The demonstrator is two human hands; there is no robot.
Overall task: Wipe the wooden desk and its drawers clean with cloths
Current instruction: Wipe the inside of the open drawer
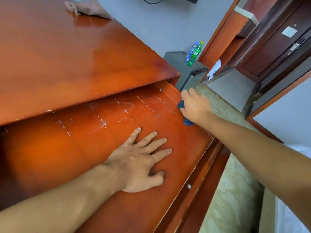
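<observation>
In the head view, most of the blue cloth (181,105) was hidden beneath the right hand (195,105); only two dark edges could be seen, one by the fingers and one near the wrist. The fingers were curled over it, so the cloth was gripped and pressed against the right side wall of the open drawer (109,132). The drawer's back part was covered by the overhanging desk (67,56), and its left end was lost in shadow. White smears and scratch lines were seen on the drawer floor. The left hand (139,158) was laid flat on that floor, fingers spread and straight, nothing held. A brown cloth (87,7) was left on the desk's far corner, partly cut off by the frame. Two bottles (193,53) were stood on a grey box (183,68) beyond the desk.
</observation>
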